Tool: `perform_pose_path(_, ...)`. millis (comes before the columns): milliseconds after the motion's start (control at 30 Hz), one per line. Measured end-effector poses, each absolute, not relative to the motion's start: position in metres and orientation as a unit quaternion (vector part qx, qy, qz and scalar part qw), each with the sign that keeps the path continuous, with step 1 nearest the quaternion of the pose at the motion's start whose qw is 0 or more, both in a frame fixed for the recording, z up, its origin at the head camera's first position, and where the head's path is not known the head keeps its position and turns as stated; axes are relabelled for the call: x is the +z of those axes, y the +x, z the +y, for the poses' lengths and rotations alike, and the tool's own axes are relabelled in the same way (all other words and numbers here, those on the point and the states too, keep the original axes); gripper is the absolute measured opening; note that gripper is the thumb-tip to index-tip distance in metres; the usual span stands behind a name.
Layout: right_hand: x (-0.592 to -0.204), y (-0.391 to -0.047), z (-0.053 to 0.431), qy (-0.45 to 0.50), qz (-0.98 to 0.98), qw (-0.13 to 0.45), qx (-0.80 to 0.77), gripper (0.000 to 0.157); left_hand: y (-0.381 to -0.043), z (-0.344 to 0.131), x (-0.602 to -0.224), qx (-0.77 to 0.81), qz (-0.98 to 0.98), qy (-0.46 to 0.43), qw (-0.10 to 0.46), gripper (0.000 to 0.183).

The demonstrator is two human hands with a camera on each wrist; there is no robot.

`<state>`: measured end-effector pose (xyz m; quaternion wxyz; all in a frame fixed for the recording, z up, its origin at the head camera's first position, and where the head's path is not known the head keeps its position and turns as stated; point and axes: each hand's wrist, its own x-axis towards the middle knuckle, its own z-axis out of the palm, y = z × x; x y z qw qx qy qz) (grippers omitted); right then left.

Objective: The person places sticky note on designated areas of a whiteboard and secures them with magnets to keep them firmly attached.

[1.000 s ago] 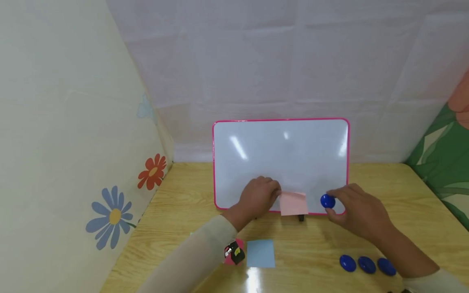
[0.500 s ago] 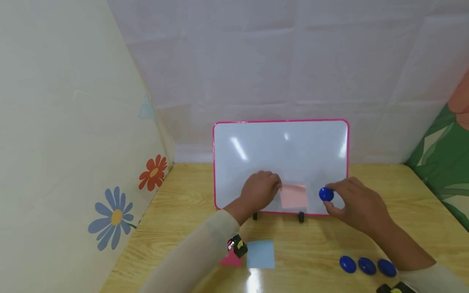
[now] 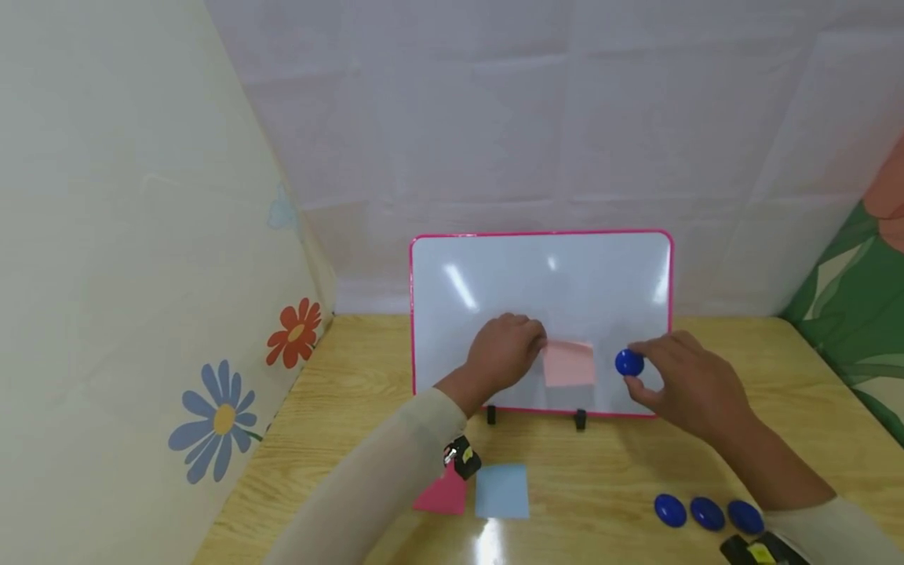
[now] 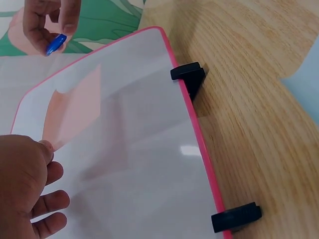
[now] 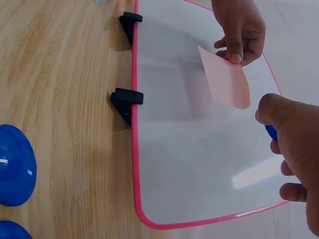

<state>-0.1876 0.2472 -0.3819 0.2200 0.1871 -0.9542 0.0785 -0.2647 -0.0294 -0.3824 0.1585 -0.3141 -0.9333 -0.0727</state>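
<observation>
My left hand (image 3: pixel 505 353) pinches a pink sticky note (image 3: pixel 569 364) by its upper left corner, in front of the whiteboard (image 3: pixel 480 275) with the pink frame. In the left wrist view the note (image 4: pixel 75 112) stands off the board's surface, its far corner curling. To the right, my right hand (image 3: pixel 695 388) holds a round blue magnet (image 3: pixel 628 362) between thumb and fingertips, level with the note and before the board's right part. Most of this magnet (image 5: pixel 271 132) is hidden behind the fingers in the right wrist view.
Two black feet (image 3: pixel 581 420) support the board on the wooden table. Nearer me lie a blue sticky note (image 3: pixel 502 491) and a darker pink one (image 3: pixel 445 494), partly under my left sleeve. Three more blue magnets (image 3: pixel 707 513) lie in a row by my right forearm.
My left hand has risen with the pink note, from the board's lower edge to higher in front of it. My right hand has lifted the magnet slightly.
</observation>
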Motion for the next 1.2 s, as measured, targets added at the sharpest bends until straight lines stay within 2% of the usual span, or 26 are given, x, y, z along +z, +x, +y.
perform_pose_path(367,-0.379,-0.196,0.246,0.216,-0.938,0.26,0.071,0.049,-0.268,-0.025,-0.376,-0.059,-0.933,-0.313,0.166,0.019)
perform_pose_path(733,-0.373,-0.2,0.24,0.203,-0.943,0.253,0.074,0.05,-0.274,-0.017,-0.366,-0.049,-0.935,-0.307,0.168,0.018)
perform_pose_path(1200,-0.366,-0.207,0.237,0.216,-0.93,0.285,0.086,0.047,-0.281,-0.006,-0.362,-0.047,-0.943,-0.287,0.159,0.021)
